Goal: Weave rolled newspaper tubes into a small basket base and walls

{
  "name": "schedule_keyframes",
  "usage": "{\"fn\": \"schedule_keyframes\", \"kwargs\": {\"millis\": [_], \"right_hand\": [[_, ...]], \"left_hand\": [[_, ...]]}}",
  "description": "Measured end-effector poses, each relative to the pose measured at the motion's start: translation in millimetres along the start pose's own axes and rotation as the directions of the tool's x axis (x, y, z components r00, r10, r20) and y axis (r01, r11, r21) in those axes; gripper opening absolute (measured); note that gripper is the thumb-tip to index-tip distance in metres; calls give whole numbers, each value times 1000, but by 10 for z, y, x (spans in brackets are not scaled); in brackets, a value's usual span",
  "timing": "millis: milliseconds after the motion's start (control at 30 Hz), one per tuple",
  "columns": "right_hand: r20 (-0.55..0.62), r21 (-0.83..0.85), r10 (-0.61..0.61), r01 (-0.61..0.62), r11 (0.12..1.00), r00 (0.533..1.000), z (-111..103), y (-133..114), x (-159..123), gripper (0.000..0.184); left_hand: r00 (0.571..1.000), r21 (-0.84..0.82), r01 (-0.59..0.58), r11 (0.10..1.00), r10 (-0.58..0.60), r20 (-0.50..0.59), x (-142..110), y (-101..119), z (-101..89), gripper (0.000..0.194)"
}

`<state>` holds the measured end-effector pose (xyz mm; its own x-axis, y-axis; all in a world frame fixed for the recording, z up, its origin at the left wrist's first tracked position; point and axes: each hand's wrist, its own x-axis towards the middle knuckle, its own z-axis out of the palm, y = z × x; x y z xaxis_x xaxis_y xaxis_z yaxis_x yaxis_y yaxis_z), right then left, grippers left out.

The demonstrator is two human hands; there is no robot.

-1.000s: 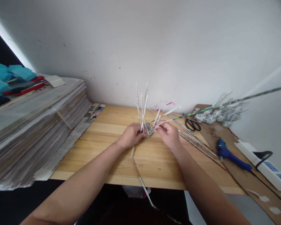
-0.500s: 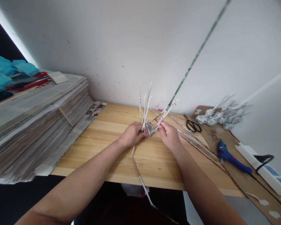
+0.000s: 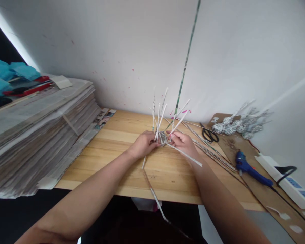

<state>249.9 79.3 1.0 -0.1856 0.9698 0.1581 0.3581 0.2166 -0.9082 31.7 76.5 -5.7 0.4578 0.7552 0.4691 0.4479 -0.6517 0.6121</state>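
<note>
Between my hands, low over the table, is a small round woven base of rolled-paper strips, with several white paper stakes standing up from it. My left hand is closed on the left side of this woven piece. My right hand pinches a white paper stake at the right edge. One white stake lies folded out across my right wrist. A long green paper strip rises from the base against the wall. Another bent strip hangs from the left side over the table edge.
Loose paper rolls lie right of my right hand, near black scissors. Farther right are a blue glue gun, a white power strip and several woven paper pieces. A tall newspaper stack stands left.
One stake on the right has come down over my right wrist. The long green strip has swung left to a steeper angle. My left hand stays in place.
</note>
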Motion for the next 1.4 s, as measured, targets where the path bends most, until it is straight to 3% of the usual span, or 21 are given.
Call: {"fn": "schedule_keyframes", "kwargs": {"millis": [167, 433, 700, 867, 933, 1033, 1100, 1300, 1400], "right_hand": [[-54, 165, 55, -46, 985, 997, 6, 40, 31, 37], [36, 244, 196, -199, 949, 980, -11, 57, 45, 36], [-51, 122, 165, -158, 980, 985, 77, -22, 51, 34], [-151, 38, 83, -78, 996, 985, 119, 23, 101, 29], [-169, 56, 117, -109, 993, 979, 135, 40, 117, 29], [-127, 180, 191, -167, 969, 973, 145, 55, 127, 28], [-94, 219, 170, -147, 965, 981, 133, 66, 123, 25], [-85, 5, -49, 49, 999, 995, 51, 59, 81, 24], [41, -36, 8, -6, 999, 999, 25, -28, 46, 29]], "left_hand": [[1000, -25, 10, 1000, -10, -7, -6, -5, 6, 9], [1000, -21, 2, 1000, -2, 3, -1, -18, 6, 9], [995, -18, -75, 997, 76, 60, -4, 30, -11, 7], [992, -41, -96, 995, 99, 81, -2, 50, -26, 7], [993, -35, -87, 996, 90, 81, -1, 41, -29, 6], [996, -23, -56, 998, 57, 74, -2, 18, -32, 6], [997, -29, -40, 999, 42, 68, -4, 7, -35, 7], [997, -33, -44, 998, 46, 65, -8, 14, -38, 6], [993, 2, -79, 997, 78, 85, -9, 35, -40, 6]]}}
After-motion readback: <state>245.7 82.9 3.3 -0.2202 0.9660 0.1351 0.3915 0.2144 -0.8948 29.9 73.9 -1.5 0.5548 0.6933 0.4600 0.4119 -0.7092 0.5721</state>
